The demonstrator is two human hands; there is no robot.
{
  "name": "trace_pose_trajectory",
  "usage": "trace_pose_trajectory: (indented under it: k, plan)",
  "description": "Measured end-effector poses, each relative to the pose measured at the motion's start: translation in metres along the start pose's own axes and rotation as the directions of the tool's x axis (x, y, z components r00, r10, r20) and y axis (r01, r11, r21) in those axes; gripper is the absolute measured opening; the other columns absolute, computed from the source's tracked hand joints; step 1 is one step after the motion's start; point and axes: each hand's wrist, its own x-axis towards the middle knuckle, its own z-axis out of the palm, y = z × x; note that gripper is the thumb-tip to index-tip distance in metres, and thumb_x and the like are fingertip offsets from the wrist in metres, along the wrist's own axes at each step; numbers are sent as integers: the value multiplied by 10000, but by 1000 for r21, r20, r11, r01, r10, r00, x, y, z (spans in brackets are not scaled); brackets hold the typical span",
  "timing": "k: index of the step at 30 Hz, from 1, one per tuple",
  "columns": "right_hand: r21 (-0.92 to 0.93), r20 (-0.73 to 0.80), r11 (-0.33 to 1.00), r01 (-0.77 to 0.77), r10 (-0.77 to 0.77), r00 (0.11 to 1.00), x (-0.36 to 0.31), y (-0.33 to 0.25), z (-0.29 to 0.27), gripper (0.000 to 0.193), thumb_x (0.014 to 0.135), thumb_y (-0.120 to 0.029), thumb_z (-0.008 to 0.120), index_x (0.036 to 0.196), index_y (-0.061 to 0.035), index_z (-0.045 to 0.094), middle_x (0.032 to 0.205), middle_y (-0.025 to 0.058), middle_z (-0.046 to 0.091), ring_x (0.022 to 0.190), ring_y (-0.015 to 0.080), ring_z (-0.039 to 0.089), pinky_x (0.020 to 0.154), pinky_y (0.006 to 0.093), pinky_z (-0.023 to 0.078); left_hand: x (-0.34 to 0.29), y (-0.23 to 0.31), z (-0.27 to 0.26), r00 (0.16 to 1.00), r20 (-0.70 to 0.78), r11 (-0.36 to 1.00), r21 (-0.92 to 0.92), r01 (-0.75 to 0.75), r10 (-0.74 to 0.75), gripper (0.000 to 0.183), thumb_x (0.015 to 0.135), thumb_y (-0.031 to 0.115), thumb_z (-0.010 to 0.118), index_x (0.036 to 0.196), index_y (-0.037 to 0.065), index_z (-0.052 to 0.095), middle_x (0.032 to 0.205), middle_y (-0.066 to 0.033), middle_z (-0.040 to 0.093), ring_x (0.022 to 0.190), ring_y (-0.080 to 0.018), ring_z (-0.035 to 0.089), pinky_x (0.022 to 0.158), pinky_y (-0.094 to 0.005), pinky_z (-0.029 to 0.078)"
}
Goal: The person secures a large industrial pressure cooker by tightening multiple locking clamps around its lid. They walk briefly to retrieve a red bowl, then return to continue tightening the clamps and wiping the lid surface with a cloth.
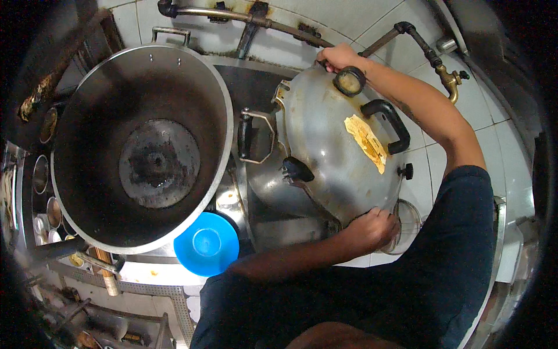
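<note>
A large domed metal pressure cooker lid (325, 139) stands tilted at the right of the counter. It carries a round gauge (349, 81), a black bar handle (390, 125), black knobs round its rim and a torn yellow label (366, 142). My right hand (340, 57) is closed on its far rim, beside the gauge. At the near rim my left hand (372, 228) is curled closed, most fingertips hidden. To the left sits a big deep pot (87, 145), uncovered, its inside dark with a paler round patch on the bottom.
A blue plastic bowl (228, 241) stands by the pot's near right side. Pipes (261, 22) run along the tiled wall, with a brass tap (449, 81) at the right. A wire strainer (410, 227) is by my left hand. Small containers (40, 174) line the far left.
</note>
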Motion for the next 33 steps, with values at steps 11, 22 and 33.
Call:
trace_pose_trajectory:
  k: [11,22,33]
  plan:
    - [-191,-128,968,164,-190,973,14,32,-3,450,689,-444,725,766,-2,702,683,97,656,611,209,618,599,375,486,-2,1,-9,994,99,998,51,33,-38,196,827,145,522,970,36,598,930,-130,569,873,-312,550,829,-417,460]
    - [-309,79,832,461,-460,884,-11,21,-22,401,779,-353,709,873,35,667,698,163,642,664,257,624,643,417,467,-5,0,-2,993,117,991,131,-8,-8,170,847,153,514,952,66,615,933,-121,576,923,-293,562,828,-413,466]
    - [-543,287,350,763,-777,561,14,34,-33,384,763,-194,719,1053,23,592,964,196,623,923,383,620,751,491,491,-4,1,-6,990,141,997,80,-3,-8,215,828,182,521,985,63,608,1050,-134,593,970,-297,555,844,-390,456]
